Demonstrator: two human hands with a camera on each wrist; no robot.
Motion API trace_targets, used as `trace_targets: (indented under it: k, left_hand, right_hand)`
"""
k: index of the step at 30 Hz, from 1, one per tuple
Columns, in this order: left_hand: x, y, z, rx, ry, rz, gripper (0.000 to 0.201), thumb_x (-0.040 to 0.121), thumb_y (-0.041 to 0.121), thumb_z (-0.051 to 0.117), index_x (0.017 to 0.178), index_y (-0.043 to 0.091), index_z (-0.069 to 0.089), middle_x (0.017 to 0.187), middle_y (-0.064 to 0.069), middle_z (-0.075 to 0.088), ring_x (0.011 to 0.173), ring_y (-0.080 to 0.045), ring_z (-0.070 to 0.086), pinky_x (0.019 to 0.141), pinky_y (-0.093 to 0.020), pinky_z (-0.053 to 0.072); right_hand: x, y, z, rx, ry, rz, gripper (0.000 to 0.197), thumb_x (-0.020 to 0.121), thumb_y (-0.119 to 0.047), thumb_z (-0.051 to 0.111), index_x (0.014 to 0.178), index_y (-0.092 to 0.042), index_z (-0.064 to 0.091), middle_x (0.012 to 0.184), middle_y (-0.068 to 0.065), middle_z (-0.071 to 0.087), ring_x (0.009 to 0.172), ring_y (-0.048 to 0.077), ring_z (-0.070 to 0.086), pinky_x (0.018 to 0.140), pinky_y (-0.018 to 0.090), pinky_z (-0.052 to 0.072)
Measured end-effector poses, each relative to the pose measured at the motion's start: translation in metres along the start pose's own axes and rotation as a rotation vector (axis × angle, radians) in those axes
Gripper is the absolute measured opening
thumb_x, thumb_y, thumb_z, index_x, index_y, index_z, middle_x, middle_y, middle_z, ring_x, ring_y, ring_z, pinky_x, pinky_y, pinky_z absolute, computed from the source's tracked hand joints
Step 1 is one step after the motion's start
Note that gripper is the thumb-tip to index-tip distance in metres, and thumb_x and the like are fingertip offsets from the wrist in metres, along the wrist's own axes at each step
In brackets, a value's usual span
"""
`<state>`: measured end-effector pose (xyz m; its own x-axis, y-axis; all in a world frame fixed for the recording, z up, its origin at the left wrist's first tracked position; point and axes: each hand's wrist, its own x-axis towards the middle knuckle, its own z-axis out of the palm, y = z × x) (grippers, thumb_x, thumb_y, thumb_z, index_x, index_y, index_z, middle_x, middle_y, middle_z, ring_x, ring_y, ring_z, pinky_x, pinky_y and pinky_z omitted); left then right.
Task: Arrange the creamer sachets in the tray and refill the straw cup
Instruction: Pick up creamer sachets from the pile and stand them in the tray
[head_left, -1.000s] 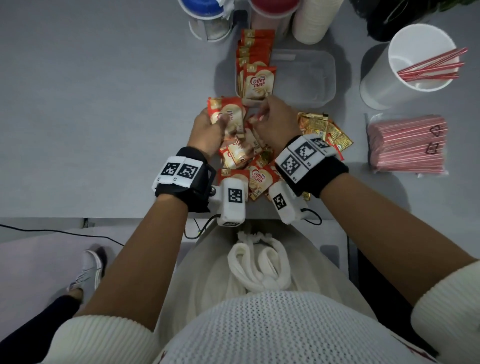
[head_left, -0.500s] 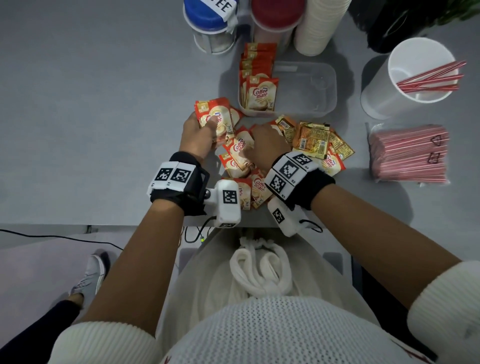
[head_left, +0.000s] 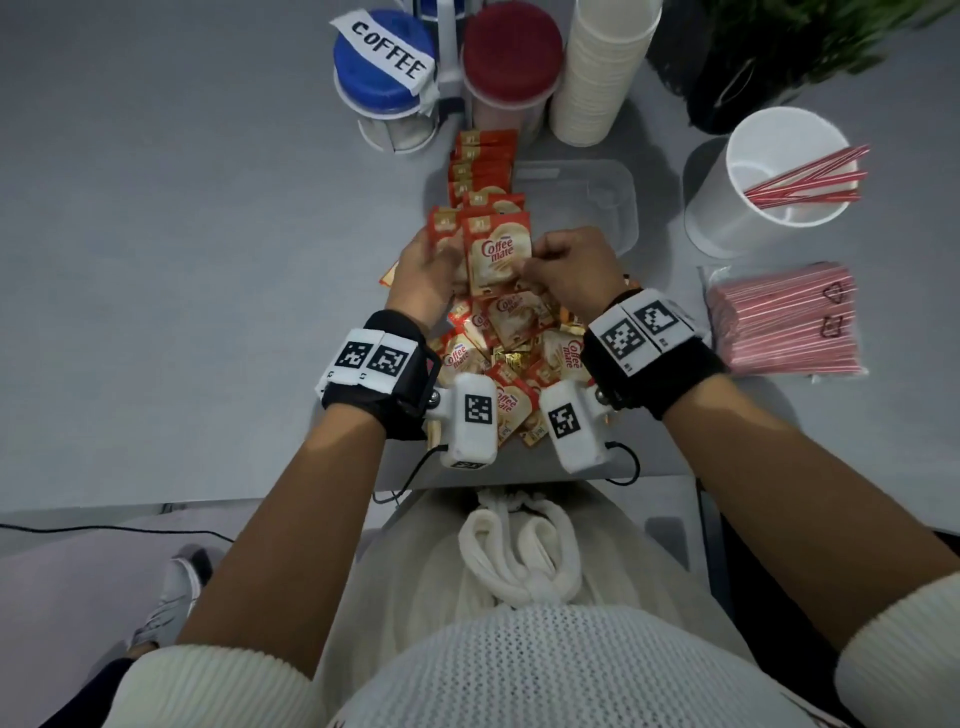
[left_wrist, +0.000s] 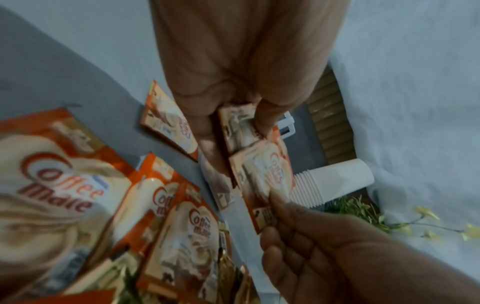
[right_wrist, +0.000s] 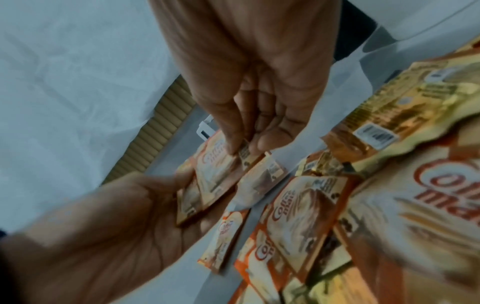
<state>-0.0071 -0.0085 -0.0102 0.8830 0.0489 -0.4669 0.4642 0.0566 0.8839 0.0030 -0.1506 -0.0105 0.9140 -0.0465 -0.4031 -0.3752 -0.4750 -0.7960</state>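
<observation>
Both hands meet over the loose pile of creamer sachets on the grey counter, just in front of the clear tray. L hand holds a small stack of sachets upright, thumb & fingers curled round it; the wrist view shows the thumb pressed on the stack's face. R hand pinches the lower corner of the front sachet betw. thumb & forefinger, other fingers curled in; this one stands against the L hand's stack, logo facing the camera.

Tray's L side carries a row of sachets standing on edge, front to back; its R side shows bare plastic. Pile near the counter's front edge is a jumble, some face up, some gold backs showing.

Far R: white straw cup w/ a few red-striped straws leaning on its rim. Just in front of it lies a sealed pack of straws, flat on the counter.

Behind the tray: blue-lidded jar labelled COFFEE, red-lidded jar, stack of paper cups.
</observation>
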Motion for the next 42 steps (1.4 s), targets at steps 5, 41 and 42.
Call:
trace_targets:
  k: [5, 41, 42]
  left_hand:
    - [0.003, 0.005, 0.018, 0.055, -0.056, 0.025, 0.053, 0.09, 0.046, 0.041, 0.128, 0.01, 0.047, 0.123, -0.016, 0.06, 0.111, -0.033, 0.06, 0.097, -0.048, 0.047]
    - [0.068, 0.002, 0.06, 0.725, 0.377, 0.197, 0.105, 0.064, 0.023, 0.07, 0.148, 0.006, 0.008, 0.142, -0.02, 0.034, 0.131, -0.034, 0.035, 0.11, -0.043, 0.03]
    - [0.069, 0.002, 0.059, 0.71, 0.383, 0.206, 0.104, 0.065, 0.02, 0.07, 0.148, 0.006, 0.008, 0.141, -0.019, 0.037, 0.13, -0.034, 0.036, 0.109, -0.041, 0.031]
  right_hand:
    - [0.001, -0.002, -0.004, 0.037, 0.037, -0.019, 0.016, 0.08, -0.013, 0.069, 0.093, -0.004, 0.072, 0.077, 0.012, 0.067, 0.06, 0.016, 0.06, 0.069, 0.034, 0.054]
    - [0.082, -0.003, -0.03, -0.196, 0.198, -0.023, 0.029, 0.082, -0.009, 0.061, 0.111, -0.01, 0.065, 0.108, 0.009, 0.069, 0.102, 0.023, 0.063, 0.089, 0.026, 0.048]
    - [0.082, -0.003, -0.029, -0.246, 0.204, -0.018, 0.027, 0.084, -0.012, 0.06, 0.11, -0.009, 0.065, 0.109, 0.01, 0.068, 0.102, 0.023, 0.062, 0.083, 0.021, 0.044]
